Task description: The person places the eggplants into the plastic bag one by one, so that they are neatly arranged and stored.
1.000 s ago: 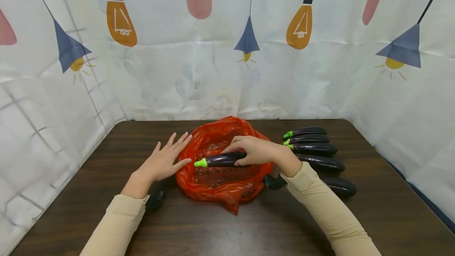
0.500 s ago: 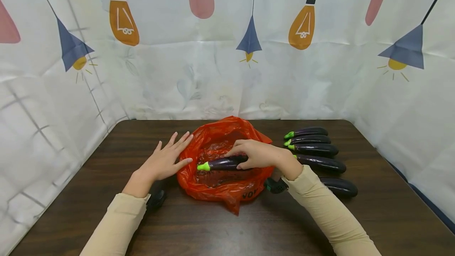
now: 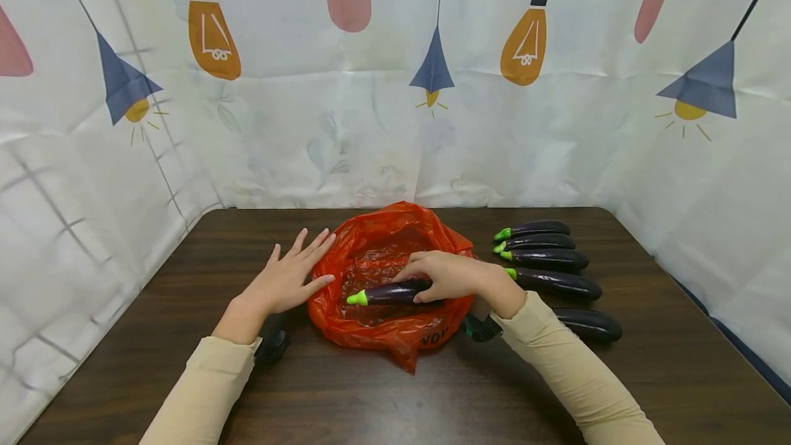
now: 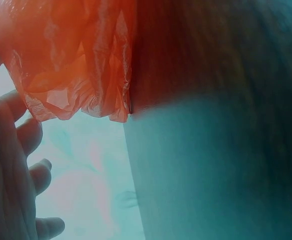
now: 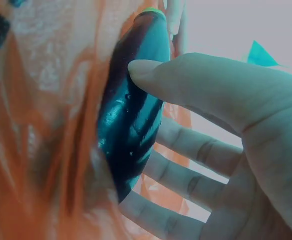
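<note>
An open red plastic bag [image 3: 371,335] stands in the middle of the table, its mouth spread wide. My right hand [image 3: 454,275] grips a dark purple eggplant [image 3: 395,292] inside the bag's mouth, its green stem end pointing left. In the right wrist view the thumb lies on one side of the eggplant [image 5: 135,100] and the fingers pass behind it. With spread, straight fingers, my left hand [image 3: 287,280] touches the bag's left rim. The left wrist view shows those fingers [image 4: 29,135] beside the red plastic [image 4: 60,60].
Several more eggplants [image 3: 546,259] lie in a column on the right of the dark wooden table [image 3: 346,397], stems to the left. The right forearm partly covers the nearest eggplant [image 3: 590,325]. A white printed curtain [image 3: 278,136] hangs behind and along the sides.
My right hand has lowered the eggplant deeper into the bag, slightly toward me and to the right. The left hand has stayed at the bag's left rim.
</note>
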`<action>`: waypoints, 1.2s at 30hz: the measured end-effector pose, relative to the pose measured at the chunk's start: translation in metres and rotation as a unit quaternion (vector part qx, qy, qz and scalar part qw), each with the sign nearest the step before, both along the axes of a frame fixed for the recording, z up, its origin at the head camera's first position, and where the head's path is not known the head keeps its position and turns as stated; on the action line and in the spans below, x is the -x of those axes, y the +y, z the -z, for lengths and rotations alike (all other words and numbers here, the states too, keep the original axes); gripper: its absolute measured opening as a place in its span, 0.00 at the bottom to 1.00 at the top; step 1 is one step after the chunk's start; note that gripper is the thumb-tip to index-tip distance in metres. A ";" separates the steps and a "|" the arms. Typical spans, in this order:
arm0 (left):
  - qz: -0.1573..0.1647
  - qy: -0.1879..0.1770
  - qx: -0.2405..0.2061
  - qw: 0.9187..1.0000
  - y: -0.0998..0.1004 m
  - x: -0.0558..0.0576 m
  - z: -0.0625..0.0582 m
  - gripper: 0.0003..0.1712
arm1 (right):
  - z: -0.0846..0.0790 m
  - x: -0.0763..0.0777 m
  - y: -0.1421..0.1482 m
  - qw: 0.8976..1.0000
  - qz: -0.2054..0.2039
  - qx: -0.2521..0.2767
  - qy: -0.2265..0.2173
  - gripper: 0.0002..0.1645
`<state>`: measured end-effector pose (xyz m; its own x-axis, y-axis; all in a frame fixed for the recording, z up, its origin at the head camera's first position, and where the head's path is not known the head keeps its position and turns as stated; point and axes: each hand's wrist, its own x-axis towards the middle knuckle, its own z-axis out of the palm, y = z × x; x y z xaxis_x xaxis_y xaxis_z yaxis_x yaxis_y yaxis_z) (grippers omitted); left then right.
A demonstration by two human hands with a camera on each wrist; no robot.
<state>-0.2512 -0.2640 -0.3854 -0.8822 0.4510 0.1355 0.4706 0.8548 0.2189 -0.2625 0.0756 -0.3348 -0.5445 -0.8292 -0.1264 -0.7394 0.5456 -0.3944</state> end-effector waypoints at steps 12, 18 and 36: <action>0.008 0.008 0.001 1.000 0.001 -0.001 -0.001 0.46 | 0.006 -0.001 -0.007 1.000 -0.012 -0.009 -0.009 0.25; 0.003 0.004 0.008 1.000 0.001 -0.001 -0.001 0.46 | 0.009 -0.001 -0.009 1.000 -0.016 -0.016 -0.004 0.25; 0.004 0.005 0.006 1.000 -0.001 0.000 0.000 0.47 | 0.012 -0.001 -0.012 1.000 -0.019 -0.019 0.005 0.24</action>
